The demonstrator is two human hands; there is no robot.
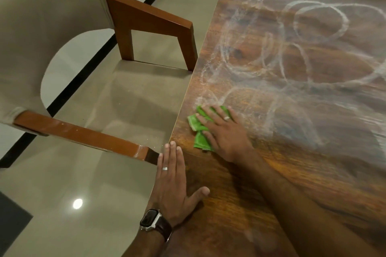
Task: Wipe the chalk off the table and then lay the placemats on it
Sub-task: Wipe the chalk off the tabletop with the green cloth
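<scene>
We press our right hand [224, 131] flat on the green cloth [199, 129] near the left edge of the table [240, 204], fingers straight. Our left hand [174, 181] lies flat on that edge, fingers straight, holding nothing. White chalk [313, 33] loops cover the far tabletop, maybe smeared near the cloth. A chair [83, 89] sits beside the left edge

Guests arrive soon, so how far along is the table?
Early. The near strip of the table by the left hand, which lies flat at the edge, looks free of chalk. In hand: the right hand presses a green cloth flat at the lower edge of the chalk scribbles. Left: most of the loops and smears beyond it still cover the wood, and no placemats are in view.
</scene>
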